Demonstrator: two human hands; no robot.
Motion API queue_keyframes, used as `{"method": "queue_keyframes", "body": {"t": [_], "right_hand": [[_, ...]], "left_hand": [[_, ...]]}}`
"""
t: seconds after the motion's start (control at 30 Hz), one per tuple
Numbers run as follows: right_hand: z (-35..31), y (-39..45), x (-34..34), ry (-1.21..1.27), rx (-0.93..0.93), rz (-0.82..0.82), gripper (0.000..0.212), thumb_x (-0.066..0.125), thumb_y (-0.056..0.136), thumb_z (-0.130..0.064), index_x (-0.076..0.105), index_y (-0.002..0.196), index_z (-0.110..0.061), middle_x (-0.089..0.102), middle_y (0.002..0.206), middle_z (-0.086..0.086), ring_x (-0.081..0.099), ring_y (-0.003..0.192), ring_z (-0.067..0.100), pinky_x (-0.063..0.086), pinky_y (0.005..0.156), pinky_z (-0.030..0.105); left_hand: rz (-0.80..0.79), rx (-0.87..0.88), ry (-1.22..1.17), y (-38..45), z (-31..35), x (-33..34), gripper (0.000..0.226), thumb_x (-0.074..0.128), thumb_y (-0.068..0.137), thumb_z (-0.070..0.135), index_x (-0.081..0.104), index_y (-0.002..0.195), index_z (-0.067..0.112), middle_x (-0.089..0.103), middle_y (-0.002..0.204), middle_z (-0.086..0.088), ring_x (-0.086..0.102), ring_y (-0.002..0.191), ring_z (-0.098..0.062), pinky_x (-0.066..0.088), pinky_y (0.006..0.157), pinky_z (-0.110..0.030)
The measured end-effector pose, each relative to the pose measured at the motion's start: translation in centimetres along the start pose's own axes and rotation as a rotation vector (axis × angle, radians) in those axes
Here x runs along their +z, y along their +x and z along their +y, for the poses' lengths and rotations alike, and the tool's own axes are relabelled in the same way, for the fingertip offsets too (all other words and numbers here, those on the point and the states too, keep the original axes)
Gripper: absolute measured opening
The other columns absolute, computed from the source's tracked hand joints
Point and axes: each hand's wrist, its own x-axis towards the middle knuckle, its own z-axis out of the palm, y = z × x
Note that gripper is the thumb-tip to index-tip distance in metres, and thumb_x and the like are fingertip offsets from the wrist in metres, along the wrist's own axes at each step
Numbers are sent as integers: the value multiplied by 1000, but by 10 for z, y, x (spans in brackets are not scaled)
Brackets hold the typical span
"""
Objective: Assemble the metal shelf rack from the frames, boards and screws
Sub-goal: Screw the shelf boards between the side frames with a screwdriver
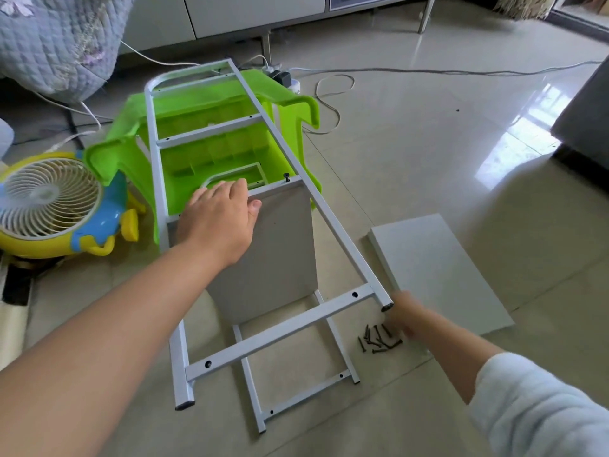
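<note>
The left hand (219, 216) grips the top edge of an upright grey board (263, 255), fingers curled over its far side and thumb pressed on the near face. The board stands between two white metal frames: the upper frame (250, 127) runs from the near floor up over a green plastic stool (211, 150) lying on its side, while the lower frame (333, 351) lies flat on the tiled floor beneath. A dark screw (286, 176) stands in the upper frame's crossbar at the board's top right corner.

The right hand (403, 313), blurred, reaches down beside the near right foot of the upper frame, just above a scatter of dark screws (379, 339) on the tiles; whether its fingers are apart or pinching anything cannot be told. A pale sleeve (540, 404) covers that forearm.

A second grey board (438, 272) lies flat on the floor to the right of the frames, close to the screws. To the left sits a small yellow and blue fan (52, 202), touching the stool's rim. White cables (329, 94) trail across the floor behind the stool toward a power strip (280, 75), and a quilted grey cover (56, 41) hangs at the upper left.
</note>
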Motion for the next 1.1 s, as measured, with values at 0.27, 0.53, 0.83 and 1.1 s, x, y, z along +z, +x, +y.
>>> {"method": "queue_keyframes", "body": {"t": [0.27,0.53,0.83,1.1], "right_hand": [[6,7,21,167,81,144,25,42,84,-7,60,101,-11,60,98,5,59,97,25,46,74,27],[2,3,-18,314,-72,483,19,48,87,-21,57,80,-6,59,93,9,48,75,24,33,58,25],[-47,-51,-137,1010,-536,1007,5,62,85,-9,66,89,-10,58,64,-1,55,46,5,48,59,28],[-93,-114,-182,950,-925,1111,21,39,87,-38,38,72,-23,45,43,-6,41,36,13,28,44,18]], "left_hand": [[32,-12,6,-2,1,0,63,12,88,37,46,126,0,54,127,-20,48,119,-34,27,103,-40],[36,-29,-51,-1,1,-3,69,9,82,37,48,127,1,52,129,-19,46,121,-32,26,106,-38],[-9,-23,-99,2,-3,0,43,23,101,26,36,137,8,44,141,-10,33,135,-23,19,110,-35],[-73,1,-49,2,-3,-7,47,20,102,28,22,146,11,30,151,-8,25,140,-20,17,112,-31]]}}
